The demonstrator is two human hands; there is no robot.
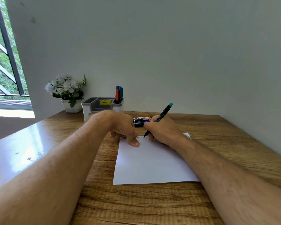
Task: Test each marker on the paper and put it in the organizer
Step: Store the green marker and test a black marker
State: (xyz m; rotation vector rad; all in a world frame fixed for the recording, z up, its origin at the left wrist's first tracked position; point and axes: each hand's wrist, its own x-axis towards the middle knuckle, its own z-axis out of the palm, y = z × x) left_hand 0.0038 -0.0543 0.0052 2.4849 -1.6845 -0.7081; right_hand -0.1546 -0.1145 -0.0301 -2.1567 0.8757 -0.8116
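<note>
A white sheet of paper (151, 164) lies on the wooden table, with small scribbles along its far edge. My right hand (162, 130) grips a thin black marker with a teal end (164, 112), its tip touching the paper's top edge. My left hand (123, 125) rests curled on the paper's top left corner, thumb pressing the sheet; whether it holds a cap is hidden. Behind the hands lie a few whiteboard markers (141, 120), red and blue labelled. A grey-and-white organizer (94, 108) stands at the back, with several markers (119, 94) upright in its right compartment.
A white pot of white flowers (68, 93) stands left of the organizer by the wall. A window with bars (2, 65) is at the far left. The wooden table (136, 205) meets the wall at the back and right.
</note>
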